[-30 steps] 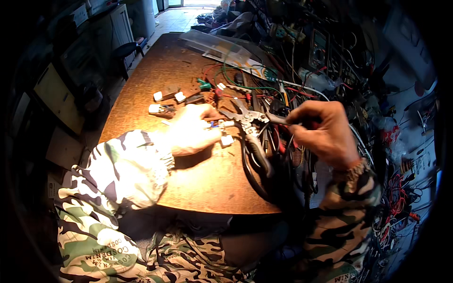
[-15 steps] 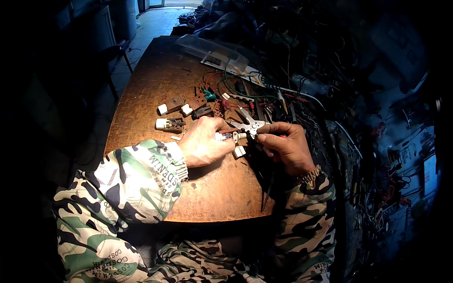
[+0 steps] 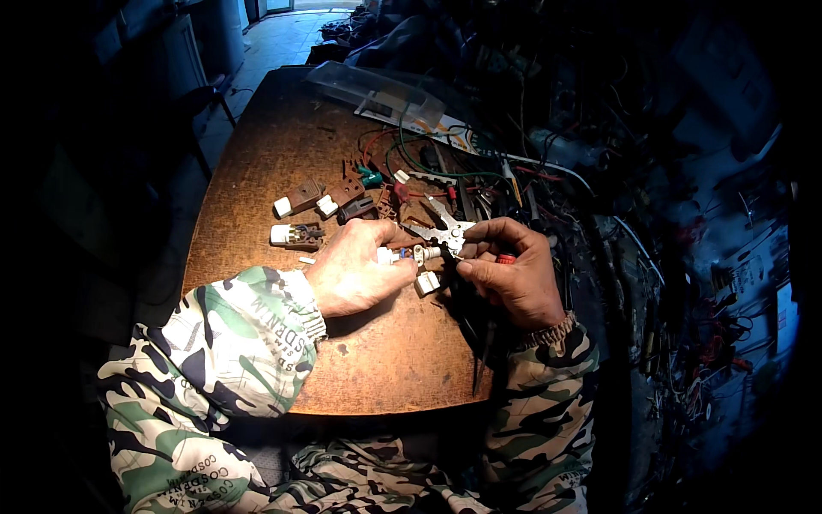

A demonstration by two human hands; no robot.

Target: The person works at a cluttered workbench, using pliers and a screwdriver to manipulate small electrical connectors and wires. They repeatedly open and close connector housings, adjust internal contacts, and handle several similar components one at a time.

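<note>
At the middle of the table, between your two hands, is a small white fitting with blue and metal parts (image 3: 418, 254). Your left hand (image 3: 353, 272) grips it, and your right hand (image 3: 521, 276) is curled around a red-ended piece (image 3: 506, 259), its thumb and forefinger near the fitting; you cannot tell how much it holds there. Silver metal pliers (image 3: 449, 230) lie with spread jaws right behind the fitting, crowding your right fingers. Just in front of the fitting lies a loose white plastic block (image 3: 427, 283).

Beyond your left hand sit an opened brown housing with a white end (image 3: 295, 235) and a closed brown rectangular housing with a white end (image 3: 301, 197). Near them are a glossy green plastic piece (image 3: 370, 176) and thin red and green wires. Farther back lies a clear plastic tray (image 3: 377, 89).

The brown wooden table (image 3: 360, 368), worn and scratched, is brightly lit near you and dimmer at its far end. A dark jumble of cables and parts crowds its right side. Past the far left edge, a dark stool stands on pale floor tiles (image 3: 287, 47).
</note>
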